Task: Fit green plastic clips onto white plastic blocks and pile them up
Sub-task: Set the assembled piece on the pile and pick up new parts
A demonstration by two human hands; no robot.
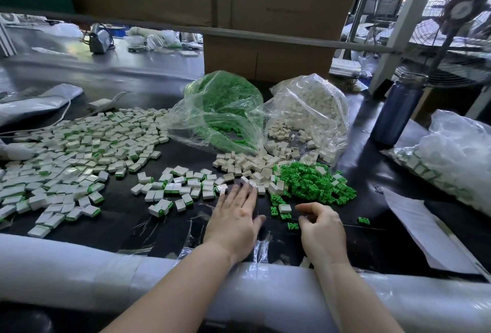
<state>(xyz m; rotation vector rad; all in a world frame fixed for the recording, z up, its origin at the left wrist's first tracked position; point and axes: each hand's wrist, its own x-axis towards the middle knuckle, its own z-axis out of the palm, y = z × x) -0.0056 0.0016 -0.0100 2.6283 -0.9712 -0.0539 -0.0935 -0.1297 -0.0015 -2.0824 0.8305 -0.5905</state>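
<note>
My left hand (235, 217) lies flat on the black table, fingers straight, fingertips reaching the near edge of a heap of loose white blocks (245, 165). My right hand (320, 226) rests to its right with fingers curled; what they pinch is hidden. Right of the white blocks lies a heap of loose green clips (310, 181), with a few strays (292, 226) by my right hand. One white block (284, 208) sits among these strays. A wide spread of assembled blocks with green clips (69, 157) covers the table's left side.
Two open clear bags stand behind the heaps, one of green clips (225, 109), one of white blocks (308, 109). A dark bottle (398, 109) stands at right, with another bag of assembled parts (451, 162) and a paper sheet (419, 229). A padded white roll (106, 266) lines the near edge.
</note>
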